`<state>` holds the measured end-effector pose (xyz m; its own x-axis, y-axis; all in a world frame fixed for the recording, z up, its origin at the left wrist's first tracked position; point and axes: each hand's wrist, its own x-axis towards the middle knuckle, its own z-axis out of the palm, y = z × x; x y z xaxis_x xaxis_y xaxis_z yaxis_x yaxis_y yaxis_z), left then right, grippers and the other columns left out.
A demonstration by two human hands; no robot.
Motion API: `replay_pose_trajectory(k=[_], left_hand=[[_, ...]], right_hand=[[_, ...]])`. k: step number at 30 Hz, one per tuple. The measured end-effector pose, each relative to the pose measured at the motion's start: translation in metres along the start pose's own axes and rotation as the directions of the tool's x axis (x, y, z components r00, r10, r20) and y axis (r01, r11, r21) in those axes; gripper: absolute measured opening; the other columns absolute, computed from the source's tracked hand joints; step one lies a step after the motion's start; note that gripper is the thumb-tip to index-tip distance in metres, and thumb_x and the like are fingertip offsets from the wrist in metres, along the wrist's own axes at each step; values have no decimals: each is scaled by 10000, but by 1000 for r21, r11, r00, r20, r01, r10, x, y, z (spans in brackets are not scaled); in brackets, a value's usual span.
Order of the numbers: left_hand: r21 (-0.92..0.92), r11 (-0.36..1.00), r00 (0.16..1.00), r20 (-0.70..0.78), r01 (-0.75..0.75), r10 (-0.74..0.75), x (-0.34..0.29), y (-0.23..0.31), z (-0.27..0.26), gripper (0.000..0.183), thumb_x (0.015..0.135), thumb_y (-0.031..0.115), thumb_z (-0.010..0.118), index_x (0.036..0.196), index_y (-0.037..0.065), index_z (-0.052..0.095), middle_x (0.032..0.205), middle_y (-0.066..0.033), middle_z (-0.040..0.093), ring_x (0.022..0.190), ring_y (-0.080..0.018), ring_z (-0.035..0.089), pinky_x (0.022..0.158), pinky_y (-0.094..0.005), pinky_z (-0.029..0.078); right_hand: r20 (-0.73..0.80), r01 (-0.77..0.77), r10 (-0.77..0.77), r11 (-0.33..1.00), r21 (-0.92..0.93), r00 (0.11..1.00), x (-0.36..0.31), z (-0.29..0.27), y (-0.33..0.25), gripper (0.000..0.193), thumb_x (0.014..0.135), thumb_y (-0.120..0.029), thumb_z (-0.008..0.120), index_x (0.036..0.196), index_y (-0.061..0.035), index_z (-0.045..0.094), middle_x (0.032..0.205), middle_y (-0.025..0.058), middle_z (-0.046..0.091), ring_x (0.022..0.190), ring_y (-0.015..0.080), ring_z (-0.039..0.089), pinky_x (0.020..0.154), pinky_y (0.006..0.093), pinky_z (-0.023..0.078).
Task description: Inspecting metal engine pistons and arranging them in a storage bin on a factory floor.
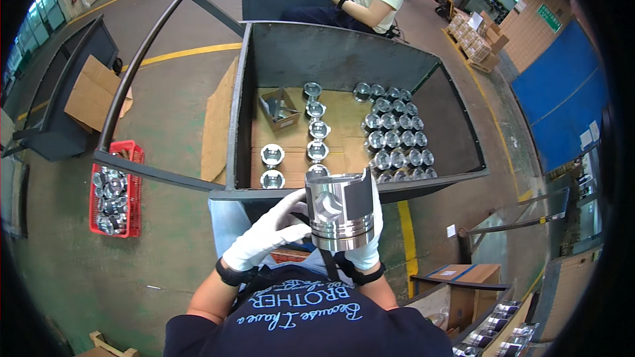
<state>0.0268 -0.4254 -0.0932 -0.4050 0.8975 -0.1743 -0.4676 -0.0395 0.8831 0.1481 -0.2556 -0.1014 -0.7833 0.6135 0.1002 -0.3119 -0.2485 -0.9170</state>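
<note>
Close in front of me, a shiny metal piston stands with its ringed end down, a round pin hole and a dark coated patch on its side. My right hand, in a white glove, grips it along its right side and from behind. My left hand, also gloved, is curled at its left side, with fingertips and thumb against it; the piston partly hides the fingertips. Beyond it, a grey metal bin holds rows of pistons on the right, fewer pistons in the middle, and an open cardboard box.
A bent metal bar frame juts from the bin's left. A red crate of pistons stands on the floor at left. Across the bin, a co-worker handles a part beside another bench. More pistons lie at lower right.
</note>
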Motion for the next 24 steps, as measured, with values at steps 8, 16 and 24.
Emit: replay_pose_trajectory(k=[8, 16, 24], left_hand=[[-40, 999, 1000, -2, 22, -23, -1, -3, -2, 836, 890, 414, 663, 1516, 13, 282, 1419, -98, 499, 1262, -163, 487, 1044, -311, 398], [8, 985, 983, -74, -170, 171, 5, -24, -7, 714, 916, 331, 681, 1480, 36, 358, 1404, -88, 511, 1229, -184, 525, 1070, -346, 407], [-102, 972, 977, -50, -213, 208, -9, -14, 5, 601, 842, 111, 766, 1358, 35, 467, 1288, -72, 579, 1173, -151, 550, 1033, -325, 436]], right_hand=[[25, 90, -88, 993, -81, 996, -4, 6, 11, 553, 1024, -181, 467, 1516, -1, 288, 1470, 126, 451, 1285, 220, 507, 1074, 348, 429], [525, 737, -517, 482, -474, 676, 3, 11, 0, 892, 787, -58, 759, 1523, -12, 256, 1162, 243, 630, 1041, 364, 648, 880, 401, 515], [454, 627, -435, 475, -617, 777, 4, -4, 24, 626, 749, -130, 791, 1312, 18, 561, 1096, 193, 689, 970, 317, 686, 853, 366, 552]])
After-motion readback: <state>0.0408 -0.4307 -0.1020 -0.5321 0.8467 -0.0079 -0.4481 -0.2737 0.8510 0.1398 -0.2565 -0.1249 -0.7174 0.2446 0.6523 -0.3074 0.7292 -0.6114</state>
